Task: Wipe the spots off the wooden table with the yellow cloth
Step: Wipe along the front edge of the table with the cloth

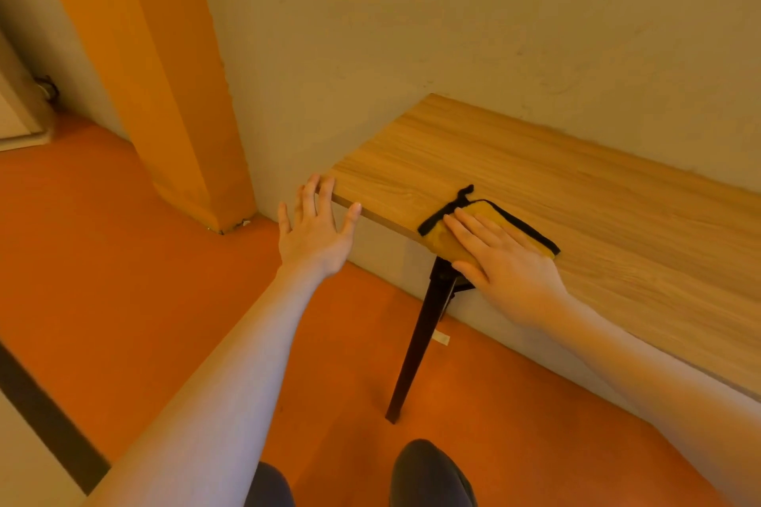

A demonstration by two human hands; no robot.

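- Yellow cloth [447,241]: folded flat, black trim w/ a black loop sticking out, at table [535,177] near-left corner.
- I see R hand [504,259] pressing it, fingers straight, grip released.
- L hand [315,226] spread, released, fingertips touching table's left edge.

Two hands are showing, a left hand [315,228] and a right hand [504,263]; one yellow cloth [486,228] is lying on one wooden surface [576,193], with one black leg [420,338] showing.
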